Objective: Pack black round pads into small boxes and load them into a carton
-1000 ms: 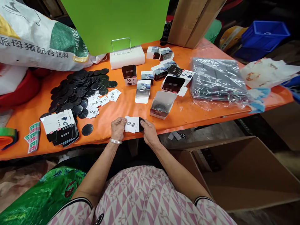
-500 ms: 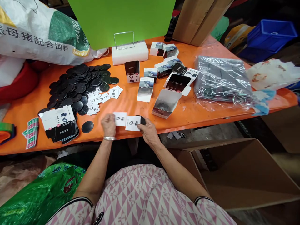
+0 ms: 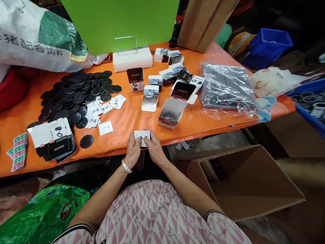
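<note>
At the orange table's (image 3: 127, 117) front edge my left hand (image 3: 133, 151) and my right hand (image 3: 153, 147) both pinch one small white printed card (image 3: 142, 136). The black disc that my right hand held earlier is hidden behind the card and fingers. Another white card (image 3: 105, 127) lies loose on the table to the left. An open small box (image 3: 170, 112) lies on its side just beyond my hands.
A heap of black discs (image 3: 76, 93) and loose cards (image 3: 106, 107) covers the left. A stack of flat box blanks (image 3: 52, 139) and a lone disc (image 3: 86, 141) sit front left. Small boxes (image 3: 167, 73), a plastic-wrapped bundle (image 3: 225, 88) and an open carton (image 3: 243, 179) lie right.
My left hand split one card off, laid it on the table to the left, and came back to the card in my right hand. The view shifted slightly.
</note>
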The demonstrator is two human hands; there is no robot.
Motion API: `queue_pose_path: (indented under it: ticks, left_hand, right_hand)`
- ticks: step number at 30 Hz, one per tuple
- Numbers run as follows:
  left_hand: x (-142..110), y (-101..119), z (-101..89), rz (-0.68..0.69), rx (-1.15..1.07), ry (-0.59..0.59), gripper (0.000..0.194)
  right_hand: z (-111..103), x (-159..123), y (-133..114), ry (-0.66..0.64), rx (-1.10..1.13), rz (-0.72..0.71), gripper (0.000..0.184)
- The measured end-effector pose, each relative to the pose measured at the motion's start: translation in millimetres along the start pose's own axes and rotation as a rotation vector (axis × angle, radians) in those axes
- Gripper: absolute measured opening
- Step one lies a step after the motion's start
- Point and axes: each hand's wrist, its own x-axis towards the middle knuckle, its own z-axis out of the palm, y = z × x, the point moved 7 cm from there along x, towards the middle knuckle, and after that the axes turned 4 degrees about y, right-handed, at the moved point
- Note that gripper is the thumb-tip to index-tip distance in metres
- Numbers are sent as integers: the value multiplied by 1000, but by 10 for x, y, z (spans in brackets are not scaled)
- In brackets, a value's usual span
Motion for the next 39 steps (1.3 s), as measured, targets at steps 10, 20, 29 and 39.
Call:
queue_pose_path:
  ticks: [10, 20, 29, 39]
  left_hand:
    - [862, 615, 963, 239, 3, -540, 94]
    - [840, 374, 804, 197, -33, -516, 59]
    - [319, 125, -493, 156, 139, -241, 56]
    - [262, -1, -539, 222, 70, -237, 55]
  right_hand:
    - [-1079, 1, -595, 235, 337, 17, 51]
    - [-1226, -79, -1004, 197, 172, -128, 33]
    - [418, -238, -1441, -274, -676, -799, 29]
    - [920, 94, -729, -526, -1448, -808, 17]
